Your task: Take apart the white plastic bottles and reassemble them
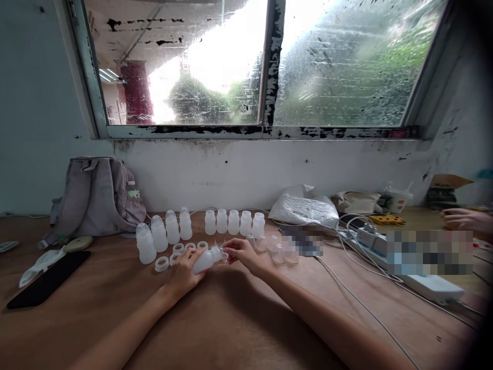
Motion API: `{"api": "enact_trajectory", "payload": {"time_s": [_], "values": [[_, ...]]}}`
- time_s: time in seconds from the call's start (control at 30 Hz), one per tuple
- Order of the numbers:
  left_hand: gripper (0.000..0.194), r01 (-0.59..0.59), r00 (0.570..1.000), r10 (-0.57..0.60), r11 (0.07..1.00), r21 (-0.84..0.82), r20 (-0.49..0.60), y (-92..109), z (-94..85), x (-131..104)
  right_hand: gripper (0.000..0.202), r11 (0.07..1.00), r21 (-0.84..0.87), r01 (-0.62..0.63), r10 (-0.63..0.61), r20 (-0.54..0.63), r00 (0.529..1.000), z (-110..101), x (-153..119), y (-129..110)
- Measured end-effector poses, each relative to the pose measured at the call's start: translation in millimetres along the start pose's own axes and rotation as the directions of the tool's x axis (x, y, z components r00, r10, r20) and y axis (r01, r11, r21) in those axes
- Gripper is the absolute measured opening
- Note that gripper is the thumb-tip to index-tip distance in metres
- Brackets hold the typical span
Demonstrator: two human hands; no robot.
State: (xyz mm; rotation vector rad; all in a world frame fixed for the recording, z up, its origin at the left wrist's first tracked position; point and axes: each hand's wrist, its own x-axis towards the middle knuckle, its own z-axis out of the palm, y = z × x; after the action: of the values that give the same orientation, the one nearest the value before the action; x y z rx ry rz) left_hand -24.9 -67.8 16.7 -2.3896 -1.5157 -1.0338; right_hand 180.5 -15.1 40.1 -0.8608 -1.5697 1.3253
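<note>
My left hand (185,273) is wrapped round a frosted white bottle (203,262), tilted with its neck to the right. At that neck, the fingers of my right hand (239,253) are pinched on something small and clear that I cannot make out. White rings (162,264) lie on the table by my left hand. Behind them on the left stand several capped bottles (159,234). Several bottles without caps (233,222) form a row at the back. Clear domed caps (278,252) are grouped right of my right hand.
On the brown table (215,329), a grey backpack (96,195) and black phone (50,280) are at left. A silvery bag (306,208), cables and a white power strip (431,288) are at right. Another person's hand (464,220) shows at far right.
</note>
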Motion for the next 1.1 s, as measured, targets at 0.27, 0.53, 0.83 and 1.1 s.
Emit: {"api": "enact_trajectory", "payload": {"time_s": [0.27, 0.53, 0.83, 1.1], "values": [[0.05, -0.032, 0.999, 0.032, 0.999, 0.004, -0.003, 1, -3.5, 0, 0.037, 0.989, -0.145, 0.019, -0.01, 0.065, 0.998, -3, -1, 0], [0.052, -0.074, 0.997, 0.075, 0.996, -0.04, 0.016, 6, -6.0, -1, 0.049, 0.896, -0.444, 0.007, 0.016, 0.048, 0.999, 0, -6, -5], [0.041, 0.09, 0.983, -0.024, 0.929, -0.36, 0.184, 19, -22.0, 2, 0.044, 0.977, -0.21, 0.033, 0.042, 0.342, 0.939, 0, -10, -17], [0.043, 0.24, 0.954, -0.13, 0.87, -0.431, 0.27, 25, -23.8, 4, 0.048, 0.972, -0.236, -0.009, 0.093, 0.344, 0.934, -5, -9, -22]]}}
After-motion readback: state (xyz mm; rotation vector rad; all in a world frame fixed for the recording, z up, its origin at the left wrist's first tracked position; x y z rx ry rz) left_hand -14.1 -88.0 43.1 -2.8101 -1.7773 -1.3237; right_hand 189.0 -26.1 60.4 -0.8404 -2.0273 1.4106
